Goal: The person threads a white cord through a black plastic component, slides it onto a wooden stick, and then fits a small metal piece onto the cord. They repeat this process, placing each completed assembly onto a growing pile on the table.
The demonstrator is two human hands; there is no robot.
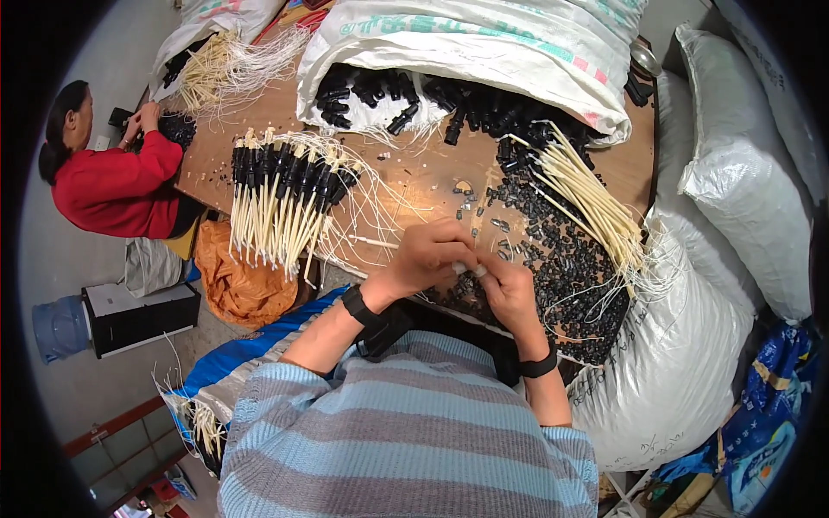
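My left hand (434, 256) and my right hand (509, 292) meet over the near edge of the table, fingers pinched close together. Whatever sits between the fingertips is too small and hidden to name. A thin cream rod (373, 242) points out leftward from beside my left hand; whether that hand grips it I cannot tell. Left of my hands lies a row of cream rods with black sockets (294, 177) on them and white wires trailing off. Small black parts (561, 268) are strewn beside and beyond my right hand.
A bundle of bare cream rods with wires (591, 194) lies at the right. An open white sack (484, 43) spills black sockets (401, 116) at the back. Full white sacks (665, 363) crowd the right side. A person in red (121, 186) works at the table's left end.
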